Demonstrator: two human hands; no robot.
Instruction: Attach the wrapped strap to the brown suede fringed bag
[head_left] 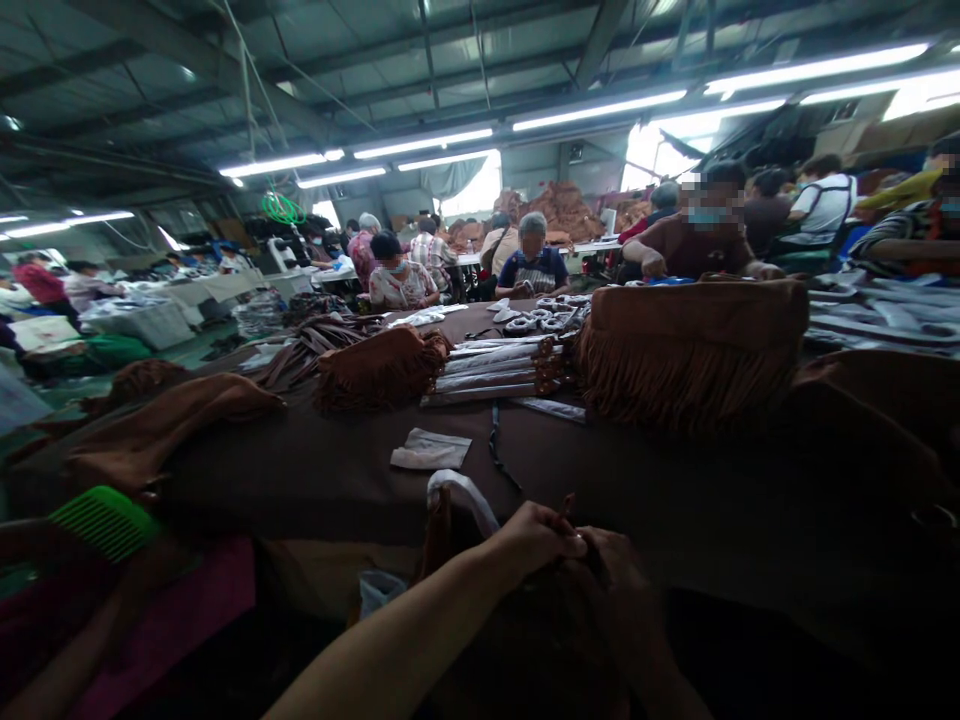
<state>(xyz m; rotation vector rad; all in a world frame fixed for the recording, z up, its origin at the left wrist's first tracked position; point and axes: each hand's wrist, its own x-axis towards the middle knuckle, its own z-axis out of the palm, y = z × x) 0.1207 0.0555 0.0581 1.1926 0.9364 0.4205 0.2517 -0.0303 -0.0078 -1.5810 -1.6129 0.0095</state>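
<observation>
At the near edge of the flat dark-brown bench (360,500), the left hand (534,535) pinches a thin brown strip (568,506); the right hand's (611,562) grip is too shadowed to tell. Bench surface stretches toward one o'clock.

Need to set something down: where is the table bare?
The table looks bare between the brown cloth and white scrap, and right of the black cord, before the big fringed piece. Crowded: farther back, around the wrapped strips, and near the left hand and right hand.

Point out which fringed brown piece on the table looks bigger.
The right fringed piece, right of the white-wrapped strips: it looks wider and taller than the left fringed piece.
</observation>
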